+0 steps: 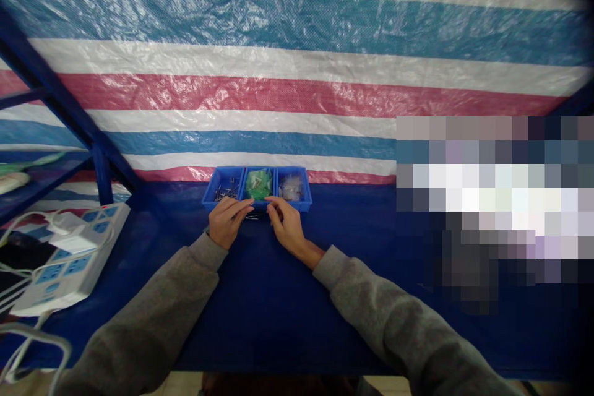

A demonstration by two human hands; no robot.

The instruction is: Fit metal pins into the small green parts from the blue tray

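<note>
My left hand (pixel 228 221) is at the front edge of the blue bins, its thumb and fingers drawn together in a pinch. Facing it, my right hand (pixel 284 223) has thumb and forefinger curled close to each other. Whatever the fingertips hold is too small to make out. Thin metal pieces (pixel 252 216) lie on the table between the hands. Slim metal parts fill the left bin (pixel 214 189). In the middle bin sits a green plastic bag (pixel 258 183) with small pale pieces on it. Clear plastic bags (pixel 291 188) lie in the right bin.
A white power strip (pixel 88 260) with a plugged-in white adapter (pixel 77 234) and loose cables lies on the left of the blue table (pixel 260 315). Blue frame posts (pixel 104 167) rise at the left. Striped plastic sheeting (pixel 278 99) hangs behind. The right side is blurred out.
</note>
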